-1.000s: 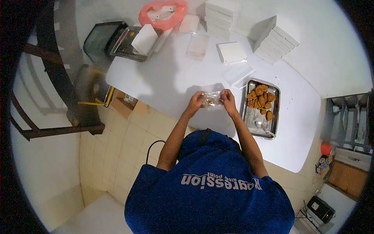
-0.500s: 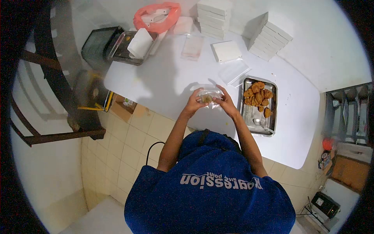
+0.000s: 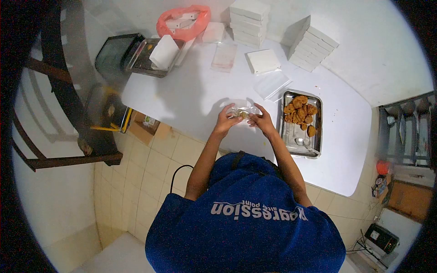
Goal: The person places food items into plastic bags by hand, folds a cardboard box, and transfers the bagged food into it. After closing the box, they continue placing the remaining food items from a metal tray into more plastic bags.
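Between my two hands, just above the near part of the white table (image 3: 182,100), is a clear plastic bag (image 3: 243,109) with a small brownish piece inside. My left hand (image 3: 226,120) grips its left side, thumb on the front. On its right side my right hand (image 3: 261,120) pinches the plastic. To the right stands a metal tray (image 3: 296,134) with several browned fried pieces (image 3: 300,109) and a spoon (image 3: 300,142). Flat clear bags (image 3: 272,84) lie beyond the tray's upper left corner.
Stacks of white boxes (image 3: 248,22) (image 3: 312,44) stand at the back, with a single white box (image 3: 263,61) nearer. Back left are a red plastic bag (image 3: 200,28) and a dark tray (image 3: 141,59) holding a white carton (image 3: 164,52). Clear packets (image 3: 223,57) lie mid-back.
My fingers have shifted slightly on the clear bag, and the small piece inside is more covered by them. The hands stay in nearly the same place.
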Demonstrator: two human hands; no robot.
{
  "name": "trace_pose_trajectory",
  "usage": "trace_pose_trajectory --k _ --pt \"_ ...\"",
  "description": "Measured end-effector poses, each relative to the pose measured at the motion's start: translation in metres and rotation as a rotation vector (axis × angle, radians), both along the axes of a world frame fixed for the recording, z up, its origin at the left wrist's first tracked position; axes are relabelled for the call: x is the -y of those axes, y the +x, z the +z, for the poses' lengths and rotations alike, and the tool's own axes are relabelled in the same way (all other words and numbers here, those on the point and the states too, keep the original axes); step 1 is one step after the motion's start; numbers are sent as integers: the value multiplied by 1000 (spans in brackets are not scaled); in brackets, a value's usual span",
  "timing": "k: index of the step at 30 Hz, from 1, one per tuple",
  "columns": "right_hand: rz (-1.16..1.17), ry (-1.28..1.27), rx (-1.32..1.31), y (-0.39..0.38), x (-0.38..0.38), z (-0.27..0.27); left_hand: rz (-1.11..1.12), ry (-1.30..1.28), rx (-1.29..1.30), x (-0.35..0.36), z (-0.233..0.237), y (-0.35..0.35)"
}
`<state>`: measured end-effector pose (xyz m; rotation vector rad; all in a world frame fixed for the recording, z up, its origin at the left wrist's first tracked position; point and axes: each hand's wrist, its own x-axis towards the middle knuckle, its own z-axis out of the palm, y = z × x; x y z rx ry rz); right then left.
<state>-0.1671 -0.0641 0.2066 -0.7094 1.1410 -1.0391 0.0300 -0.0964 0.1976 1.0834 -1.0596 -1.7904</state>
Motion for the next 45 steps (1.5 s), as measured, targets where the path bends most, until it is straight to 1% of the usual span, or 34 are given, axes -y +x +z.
trace_pose_trajectory --k 3,5,6,8,14,15,17,18,20,21,23,27,29,30,32,36,38,39,41,42,44,45 --pt "-1 5 -2 -3 -2 1 -37 3 8 -2 4 3" --pt "76 -27 -1 -8 -2 -1 -43 95 -14 -2 5 4" --pt "76 -27 -2 -8 -2 2 -43 95 -15 -2 5 5" --pt "111 21 30 -9 -3 9 -52 164 -119 0 5 8" --pt "152 26 120 -14 -8 10 -108 196 -96 0 15 11" --pt "154 26 120 -14 -7 12 -106 196 -96 -1 22 10" --pt "178 -14 35 -16 -6 15 -95 56 74 -3 42 4" --pt "179 -14 35 -16 -5 12 -94 56 74 -3 43 4" --pt "196 -208 -101 -15 -4 7 -174 -138 229 -1 46 4" --pt "196 -208 -101 -14 -2 4 -174 -137 229 0 43 3" --pt "220 -337 -295 -14 1 -4 -189 -284 320 2 37 2" --pt "210 -412 -250 -8 0 18 -221 -245 313 5 35 2" --pt "272 -512 -483 -10 1 19 -263 -132 246 5 39 1" --pt "272 -512 -482 -10 1 22 -262 -132 246 6 34 1" --pt "307 -540 -637 -10 2 31 -270 -168 250 8 26 2" --pt "322 -560 -619 -13 5 19 -278 -226 334 13 20 4" --pt "319 -570 -548 -15 3 19 -377 -173 419 15 25 5" --pt "320 -570 -547 -15 2 14 -376 -173 419 15 28 4" --pt "294 -436 -468 -15 2 3 -405 -112 468 15 34 3" --pt "294 -436 -468 -16 2 4 -405 -112 469 15 40 4" --pt "396 -280 -324 -19 3 6 -564 10 621 16 52 4" --pt "395 -280 -324 -21 4 1 -565 10 621 17 53 5"
